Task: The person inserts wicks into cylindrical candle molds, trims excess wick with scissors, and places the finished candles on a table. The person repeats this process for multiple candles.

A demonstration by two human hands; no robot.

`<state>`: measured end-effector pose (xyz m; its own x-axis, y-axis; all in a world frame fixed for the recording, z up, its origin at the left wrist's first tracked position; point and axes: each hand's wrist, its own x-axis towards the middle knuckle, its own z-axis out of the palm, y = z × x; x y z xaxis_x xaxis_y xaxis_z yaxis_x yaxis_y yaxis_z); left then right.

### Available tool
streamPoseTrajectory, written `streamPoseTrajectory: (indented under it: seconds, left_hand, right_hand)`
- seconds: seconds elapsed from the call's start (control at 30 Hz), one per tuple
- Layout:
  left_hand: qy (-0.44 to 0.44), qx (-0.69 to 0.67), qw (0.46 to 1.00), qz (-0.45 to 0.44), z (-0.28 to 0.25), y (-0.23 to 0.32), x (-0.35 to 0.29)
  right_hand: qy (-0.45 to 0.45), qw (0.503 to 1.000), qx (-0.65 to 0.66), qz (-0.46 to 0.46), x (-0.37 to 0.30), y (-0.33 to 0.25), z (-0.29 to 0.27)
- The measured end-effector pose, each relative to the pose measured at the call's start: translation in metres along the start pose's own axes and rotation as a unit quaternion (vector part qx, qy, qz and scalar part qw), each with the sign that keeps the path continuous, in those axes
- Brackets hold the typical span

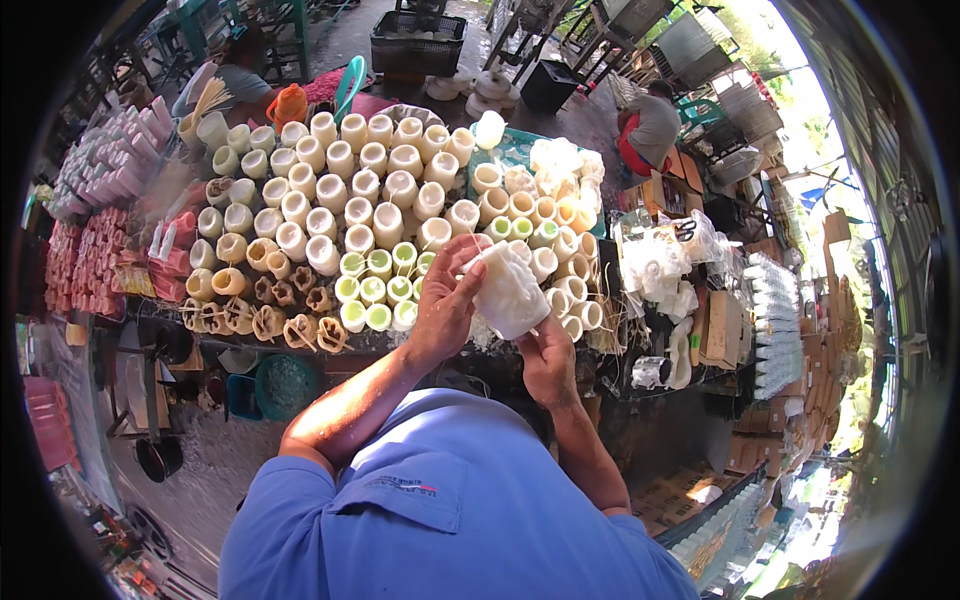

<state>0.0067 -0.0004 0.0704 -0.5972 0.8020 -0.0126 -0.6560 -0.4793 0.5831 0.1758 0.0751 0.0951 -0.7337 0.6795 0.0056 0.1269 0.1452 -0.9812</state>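
Two hands meet over one white mould (508, 292), held up in front of the chest above the near edge of the table (430, 342). The left hand (445, 300) lies against the mould's left side, fingers curled over its top end and thumb pressed to its flank. The mould sits between the hands, tilted, its upper end leaning toward the left hand. The right hand (547, 360) grips it from below and to the right, fingers closed under its lower end.

At the far left of the table stand rows of pink cups (105, 150) and, nearer, red cups (85, 265). Next come many cream and white cylinders (340, 190) packed upright in rows, with a small cluster of green-rimmed ones (380, 290) just left of the left hand and brown open moulds (265, 320) along the near edge. Behind the held mould, more cylinders lie on a teal tray (520, 150). Further right are clear bags (660, 255) of white pieces and stacked cardboard boxes (725, 325).

Below the table's left part sit a teal basin (285, 385) and a dark pan (158, 457) on the wet concrete floor. Beyond the table, one person (235, 80) sits at the upper left, another (650, 125) crouches at the upper right, and a black crate (418, 42) stands between them.
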Motion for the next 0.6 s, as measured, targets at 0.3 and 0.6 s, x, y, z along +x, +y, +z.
streamPoseTrajectory:
  seconds: [0.3,0.6]
  left_hand:
    - [0.045,-0.06,0.997,-0.028,-0.015,-0.009,0.002]
    - [0.147,0.113,0.972,-0.145,-0.045,-0.043,-0.001]
  right_hand:
    - [-0.093,0.994,0.005,0.058,-0.017,-0.008,-0.013]
    - [0.066,0.961,0.176,0.204,-0.002,0.007,-0.024]
